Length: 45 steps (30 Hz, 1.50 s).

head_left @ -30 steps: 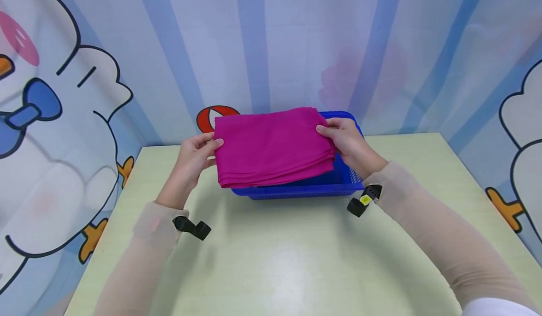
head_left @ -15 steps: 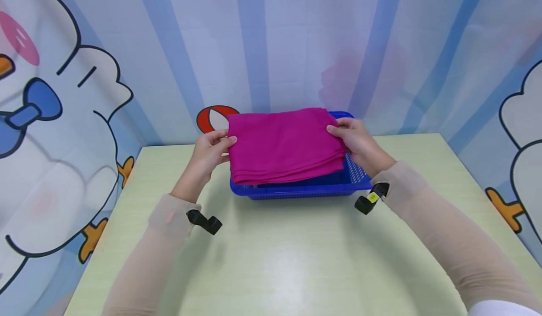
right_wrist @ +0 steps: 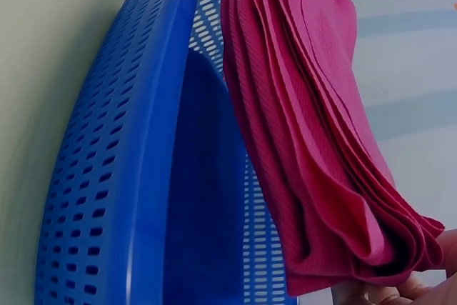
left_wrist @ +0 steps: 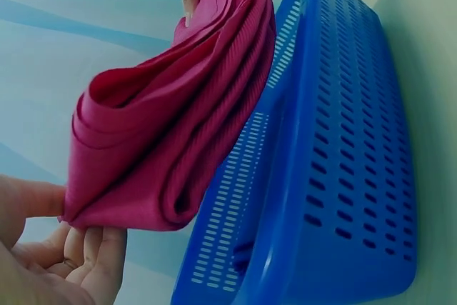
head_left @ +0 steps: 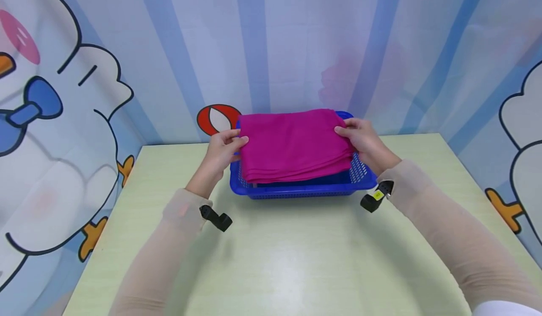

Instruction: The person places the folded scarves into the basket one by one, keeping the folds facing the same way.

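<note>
A magenta cloth, folded flat into several layers, is held level by both hands over a blue basket. My left hand pinches its left edge, thumb on top and fingers beneath. At the opposite edge my right hand grips it the same way. Loose folds of the cloth show along its near side in the left wrist view. Beneath them, in the right wrist view, part of the basket's inside shows between its perforated walls; the cloth hides the rest.
The basket stands on a pale green-yellow table, close to its back edge. A blue striped backdrop with cartoon figures rises behind and on both sides. Small black cameras are strapped at the wrists.
Both hands have carried the cloth to the right, so it now lies more squarely above the basket. The basket's left end has come into view, and the basket itself has stayed put.
</note>
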Each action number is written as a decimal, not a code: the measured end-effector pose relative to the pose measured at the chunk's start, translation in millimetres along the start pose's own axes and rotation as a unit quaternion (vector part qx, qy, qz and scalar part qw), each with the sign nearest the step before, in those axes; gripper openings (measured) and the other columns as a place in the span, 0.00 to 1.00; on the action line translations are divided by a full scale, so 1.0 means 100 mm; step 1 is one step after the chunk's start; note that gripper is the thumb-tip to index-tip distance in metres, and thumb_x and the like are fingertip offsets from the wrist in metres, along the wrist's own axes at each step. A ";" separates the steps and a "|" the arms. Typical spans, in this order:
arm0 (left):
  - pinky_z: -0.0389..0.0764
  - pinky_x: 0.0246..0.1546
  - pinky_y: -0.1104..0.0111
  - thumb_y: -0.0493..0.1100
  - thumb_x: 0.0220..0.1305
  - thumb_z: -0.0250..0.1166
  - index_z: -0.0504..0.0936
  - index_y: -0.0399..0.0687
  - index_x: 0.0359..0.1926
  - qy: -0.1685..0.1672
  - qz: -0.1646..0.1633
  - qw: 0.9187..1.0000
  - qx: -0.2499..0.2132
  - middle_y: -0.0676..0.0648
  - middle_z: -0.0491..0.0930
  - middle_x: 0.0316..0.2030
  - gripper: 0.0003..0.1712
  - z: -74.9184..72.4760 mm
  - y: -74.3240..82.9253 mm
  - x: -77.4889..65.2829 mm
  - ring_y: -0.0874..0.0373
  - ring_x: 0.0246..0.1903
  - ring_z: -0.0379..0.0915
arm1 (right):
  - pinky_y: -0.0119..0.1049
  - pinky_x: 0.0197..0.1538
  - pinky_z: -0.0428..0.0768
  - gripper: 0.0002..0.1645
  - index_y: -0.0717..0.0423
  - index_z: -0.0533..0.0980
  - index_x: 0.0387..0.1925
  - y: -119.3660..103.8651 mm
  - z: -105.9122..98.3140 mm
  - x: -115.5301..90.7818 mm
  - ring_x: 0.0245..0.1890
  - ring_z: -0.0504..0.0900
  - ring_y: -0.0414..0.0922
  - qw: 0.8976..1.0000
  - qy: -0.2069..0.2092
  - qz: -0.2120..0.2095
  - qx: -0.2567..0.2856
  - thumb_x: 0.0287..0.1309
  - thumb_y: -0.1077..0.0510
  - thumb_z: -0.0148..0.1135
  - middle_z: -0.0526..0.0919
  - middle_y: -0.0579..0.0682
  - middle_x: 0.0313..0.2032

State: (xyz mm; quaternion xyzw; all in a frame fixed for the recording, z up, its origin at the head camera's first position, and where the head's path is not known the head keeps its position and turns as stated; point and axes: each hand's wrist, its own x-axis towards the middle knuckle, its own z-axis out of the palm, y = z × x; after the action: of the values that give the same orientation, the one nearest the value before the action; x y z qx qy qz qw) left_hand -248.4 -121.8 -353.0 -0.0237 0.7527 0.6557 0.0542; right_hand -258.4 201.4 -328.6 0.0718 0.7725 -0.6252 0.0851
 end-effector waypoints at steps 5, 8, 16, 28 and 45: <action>0.81 0.53 0.55 0.41 0.73 0.60 0.67 0.36 0.70 0.005 -0.005 1.000 0.003 0.40 0.75 0.49 0.29 0.08 -0.02 0.05 0.49 0.51 0.76 | 0.24 0.35 0.79 0.19 0.65 0.69 0.58 0.05 -0.04 0.05 0.31 0.76 0.36 1.000 -0.001 0.000 -0.009 0.73 0.58 0.55 0.73 0.47 0.38; 0.81 0.52 0.55 0.40 0.73 0.60 0.68 0.36 0.70 0.007 -0.004 1.000 0.005 0.41 0.75 0.47 0.28 0.12 -0.04 0.08 0.48 0.51 0.76 | 0.25 0.34 0.79 0.17 0.65 0.69 0.57 0.08 -0.05 0.08 0.29 0.76 0.35 1.000 0.001 0.000 -0.007 0.73 0.58 0.54 0.73 0.47 0.36; 0.81 0.52 0.57 0.39 0.73 0.60 0.69 0.37 0.69 0.013 -0.006 1.000 0.015 0.42 0.75 0.45 0.27 0.20 -0.11 0.12 0.49 0.49 0.77 | 0.24 0.32 0.77 0.18 0.66 0.69 0.57 0.16 -0.05 0.15 0.28 0.75 0.35 1.000 0.010 0.007 -0.024 0.73 0.59 0.55 0.72 0.47 0.35; 0.81 0.52 0.58 0.37 0.73 0.59 0.70 0.37 0.69 0.018 -0.011 0.999 0.024 0.40 0.75 0.48 0.25 0.30 -0.20 0.16 0.48 0.49 0.77 | 0.24 0.35 0.78 0.20 0.67 0.68 0.60 0.24 -0.03 0.18 0.34 0.74 0.40 0.999 0.022 0.026 -0.022 0.73 0.60 0.53 0.71 0.52 0.41; 0.82 0.50 0.60 0.35 0.73 0.58 0.71 0.35 0.67 0.018 -0.005 0.999 0.049 0.39 0.74 0.50 0.23 0.45 -0.29 0.22 0.49 0.45 0.78 | 0.24 0.33 0.76 0.16 0.67 0.69 0.56 0.31 -0.04 0.20 0.33 0.72 0.39 0.999 0.030 0.029 -0.032 0.73 0.61 0.54 0.69 0.51 0.40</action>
State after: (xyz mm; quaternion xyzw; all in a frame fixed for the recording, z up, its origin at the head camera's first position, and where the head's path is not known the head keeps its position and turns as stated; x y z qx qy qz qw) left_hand -265.2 -80.4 -389.9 -0.0365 0.7843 0.6176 0.0452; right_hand -271.3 212.0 -362.1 0.1100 0.7921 -0.5947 0.0823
